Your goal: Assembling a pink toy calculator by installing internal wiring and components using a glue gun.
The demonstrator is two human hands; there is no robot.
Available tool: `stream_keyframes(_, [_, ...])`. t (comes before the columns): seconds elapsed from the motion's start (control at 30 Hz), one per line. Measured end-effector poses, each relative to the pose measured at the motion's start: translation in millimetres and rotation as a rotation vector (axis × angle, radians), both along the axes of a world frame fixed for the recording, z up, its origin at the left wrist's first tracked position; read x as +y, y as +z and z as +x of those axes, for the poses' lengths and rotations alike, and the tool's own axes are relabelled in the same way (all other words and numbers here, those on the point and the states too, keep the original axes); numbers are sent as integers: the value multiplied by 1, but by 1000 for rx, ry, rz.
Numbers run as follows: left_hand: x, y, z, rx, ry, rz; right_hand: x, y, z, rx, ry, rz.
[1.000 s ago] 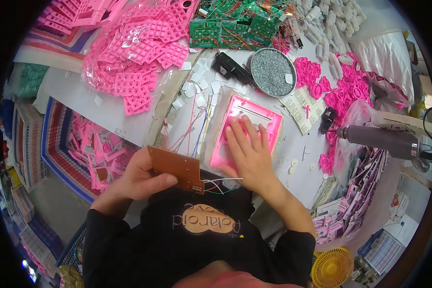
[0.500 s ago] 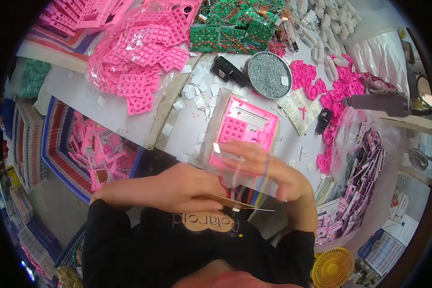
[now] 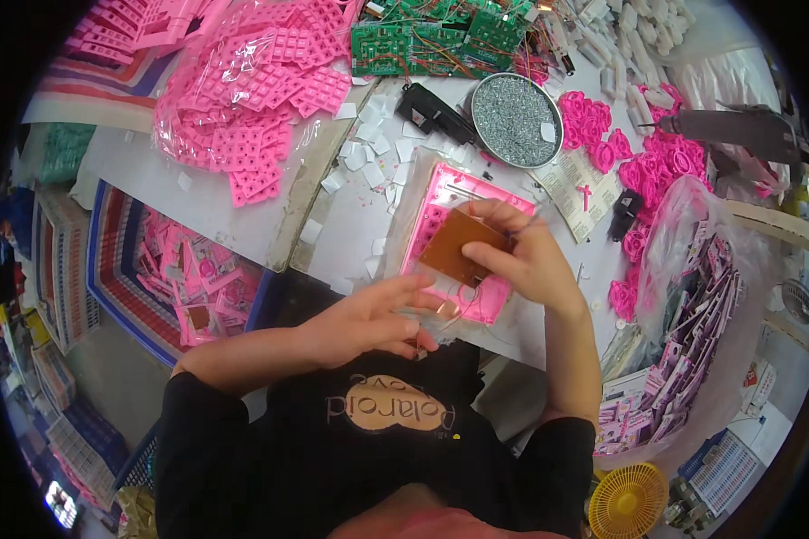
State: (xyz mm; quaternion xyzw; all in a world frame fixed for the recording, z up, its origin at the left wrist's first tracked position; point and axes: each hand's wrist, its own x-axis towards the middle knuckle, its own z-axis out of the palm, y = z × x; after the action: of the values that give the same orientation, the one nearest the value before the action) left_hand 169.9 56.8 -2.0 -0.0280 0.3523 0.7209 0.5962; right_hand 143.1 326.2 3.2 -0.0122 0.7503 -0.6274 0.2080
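Note:
My right hand pinches a square brown circuit board by its right edge, thumb on top. It is tilted over a pink plastic casing with square key openings, which lies on clear plastic film and is partly hidden. My left hand is at the casing's near left corner, fingers curled. At its fingertips is a small shiny copper-coloured piece, too small to name. Thin wires run near it below the board.
Beyond the casing stand a round tin of small screws and a black power tool. Green circuit boards, bagged pink keypads and pink rings surround the spot. Left is a bin of pink parts; right, a bag of printed cards.
The brown board has passed from beside my left hand near my body to my right hand above the casing, its brown face now showing. The view has shifted slightly.

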Motion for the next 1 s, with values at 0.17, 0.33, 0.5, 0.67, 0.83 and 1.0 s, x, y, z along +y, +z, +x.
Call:
stream_keyframes(0.17, [-4,-9,9,52,51,-25,-14,4,-18,22,131,278])
stream_keyframes(0.33, [-22,22,-5,1073,-173,-339,-25,6,-20,225,211,577])
stream_keyframes(0.5, [-23,31,-29,1511,-186,-598,-23,3,-19,238,207,579])
stream_keyframes(0.67, [6,5,-44,1872,-104,-511,-39,17,-14,307,166,825])
stream_keyframes(0.83, [15,-7,-42,2147,-316,-511,-40,17,3,673,-143,924])
stream_keyframes(1.0, [18,-4,-40,2184,-356,-549,-35,-6,54,761,166,932])
